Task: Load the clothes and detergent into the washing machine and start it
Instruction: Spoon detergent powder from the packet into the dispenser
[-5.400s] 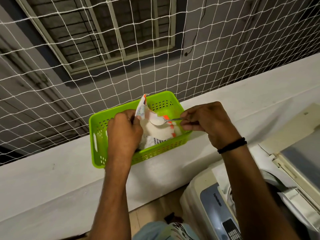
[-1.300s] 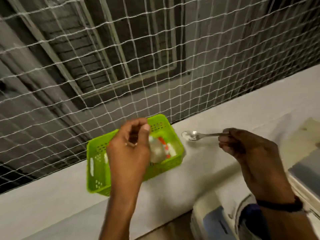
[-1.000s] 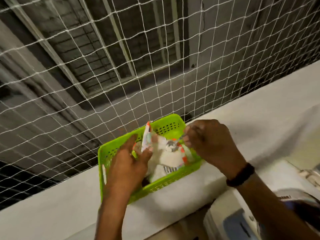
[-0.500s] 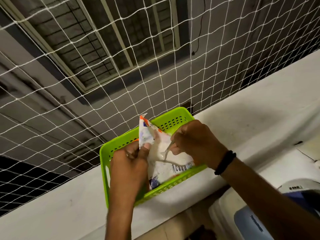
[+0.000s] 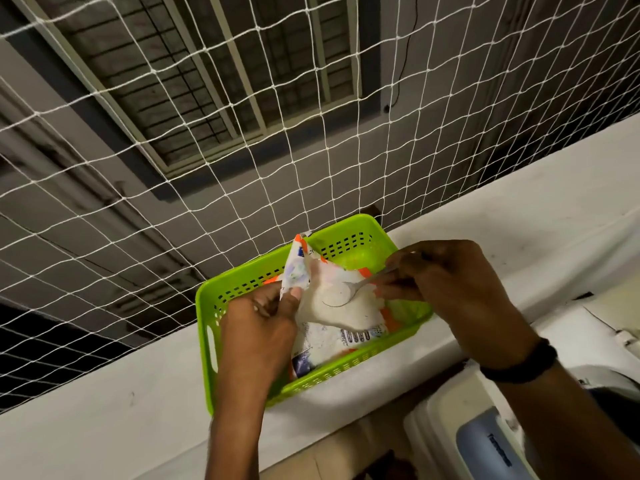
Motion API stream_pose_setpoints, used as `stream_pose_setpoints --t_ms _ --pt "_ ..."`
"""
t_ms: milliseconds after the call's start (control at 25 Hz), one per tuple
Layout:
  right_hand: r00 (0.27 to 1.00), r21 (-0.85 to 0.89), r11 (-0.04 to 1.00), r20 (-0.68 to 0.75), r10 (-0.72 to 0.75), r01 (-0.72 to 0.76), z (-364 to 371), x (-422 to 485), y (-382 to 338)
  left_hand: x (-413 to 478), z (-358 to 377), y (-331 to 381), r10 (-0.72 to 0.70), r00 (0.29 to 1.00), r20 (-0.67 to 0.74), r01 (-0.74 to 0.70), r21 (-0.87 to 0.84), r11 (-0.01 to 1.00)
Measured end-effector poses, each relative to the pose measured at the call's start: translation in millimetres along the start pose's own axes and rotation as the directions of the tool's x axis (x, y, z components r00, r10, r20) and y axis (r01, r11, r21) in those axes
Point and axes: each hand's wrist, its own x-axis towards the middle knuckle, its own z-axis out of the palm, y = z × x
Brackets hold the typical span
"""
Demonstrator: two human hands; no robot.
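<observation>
Washing machine (image 5: pixel 485 452) sits nearest, low in the right corner. Only its white top edge and a pale blue panel show, the rest hidden under the right forearm. A black band (image 5: pixel 519 363) circles that wrist.

Just beyond, both arms reach forward over a white ledge (image 5: pixel 104 420) into a bright green basket (image 5: pixel 207 292) with slotted walls, which stands on the ledge.

The detergent bag (image 5: pixel 346 337) lies inside the basket, its torn top tilted up and open, with white powder (image 5: pixel 360 313) showing in its mouth.

The left hand (image 5: pixel 258 327) is closed on the bag's left flap – thumb and fingers pinch the edge and hold it up.

The right hand (image 5: pixel 450 285) is curled round the handle of a metal spoon (image 5: pixel 360 284), pinching it near the end. The spoon's bowl rests in the powder at the bag's mouth – whether it carries any powder I cannot tell.

Behind the basket a white net (image 5: pixel 242 188) of square mesh rises from the far edge of the ledge and touches the basket's back rim.

Farthest off, through the net, stand a grey wall and a barred window (image 5: pixel 207 81), with a thin dark cable hanging at the right.
</observation>
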Motion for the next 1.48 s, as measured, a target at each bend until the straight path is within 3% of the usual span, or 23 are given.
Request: stream_pose_setpoints --t_ms 320,520,600,680,760,920,1080,1200,1320,1400,1480 --pt "0.999 0.415 0.909 0.025 -0.043 0.029 -32.9 -22.1 11.4 -6.9 4.3 9.0 0.088 0.995 0.035 -0.093 0.164 0.982" --pt "0.985 0.567 0.823 -0.154 0.079 0.023 -78.7 -49.0 22.2 -29.4 24.9 45.0 0.244 0.943 -0.226 -0.21 0.166 0.964" --pt "0.971 0.584 0.81 -0.217 0.104 0.044 -105.4 -63.3 29.0 -40.7 43.5 64.1 0.311 0.91 -0.273 -0.308 0.057 0.95" --pt "0.942 0.6 0.797 -0.3 0.149 0.065 -134.3 -77.9 40.7 -53.1 73.3 82.0 0.365 0.906 -0.212 -0.39 -0.087 0.917" --pt "0.89 0.627 0.772 -0.407 0.206 0.108 -168.5 -97.5 58.7 -70.8 115.6 97.9 0.43 0.901 -0.05 -0.432 -0.163 0.887" --pt "0.734 0.652 0.725 -0.601 0.315 0.222 -235.3 -141.2 109.9 -116.8 212.5 115.0 0.538 0.769 0.346 -0.489 -0.225 0.843" --pt "0.475 0.643 0.72 -0.735 0.484 0.262 -299.1 -177.9 181.9 -152.9 331.1 99.7 0.376 0.608 0.699 -0.355 -0.184 0.917" --pt "0.305 0.617 0.759 -0.778 0.549 0.209 -338.9 -190.8 237.6 -177.7 419.8 76.3 0.073 0.529 0.845 -0.065 -0.045 0.997" --pt "0.207 0.634 0.752 -0.772 0.601 0.182 -367.3 -190.3 283.0 -201.5 486.9 53.0 -0.302 0.365 0.881 0.312 0.19 0.931" --pt "0.19 0.651 0.744 -0.757 0.625 0.149 -377.5 -185.0 309.7 -208.9 520.1 32.1 -0.426 0.252 0.869 0.409 0.303 0.86" --pt "0.194 0.678 0.715 -0.734 0.651 0.17 -382.1 -178.2 333.8 -212.1 543.3 15.1 -0.496 0.226 0.839 0.472 0.351 0.809"
